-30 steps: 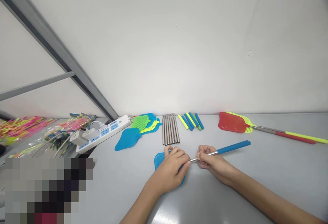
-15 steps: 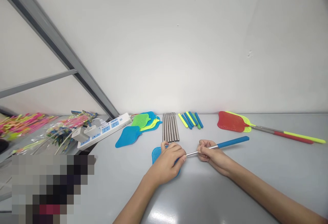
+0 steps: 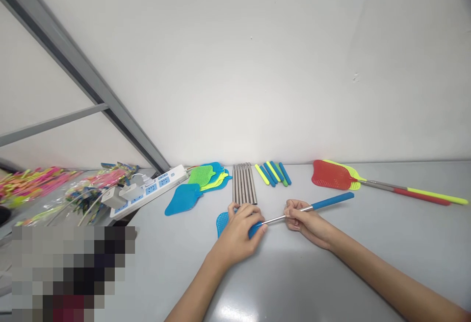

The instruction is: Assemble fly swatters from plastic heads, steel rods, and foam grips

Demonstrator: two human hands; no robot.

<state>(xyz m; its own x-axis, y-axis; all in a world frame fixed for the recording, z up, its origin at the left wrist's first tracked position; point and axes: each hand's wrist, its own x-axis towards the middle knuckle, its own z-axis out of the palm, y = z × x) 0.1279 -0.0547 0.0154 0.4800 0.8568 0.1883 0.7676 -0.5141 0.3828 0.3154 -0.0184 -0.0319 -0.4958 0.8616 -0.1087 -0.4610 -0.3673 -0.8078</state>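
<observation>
Low over the grey table, both hands are on one blue fly swatter. My left hand (image 3: 243,228) is closed over its perforated blue head (image 3: 222,222), gripping near the neck and hiding much of it. My right hand (image 3: 303,221) pinches the thin metal rod (image 3: 275,219) just below the blue handle sleeve (image 3: 333,201), which points to the upper right. Beyond my left hand lies a row of metal tubes (image 3: 244,184). Several yellow, blue and green handle sleeves (image 3: 273,173) lie to their right.
Loose blue, green and yellow swatter heads (image 3: 183,199) lie at the left. A white power strip (image 3: 150,190) with plugs stands beside them. Red and yellow assembled swatters (image 3: 331,174) lie at the right back. Bagged colourful items (image 3: 99,182) are far left, and a wall (image 3: 275,67) borders the table.
My left hand has shifted slightly on the swatter head, showing more of its blue neck. The thin rod looks a little longer between my hands. The view has moved slightly.
</observation>
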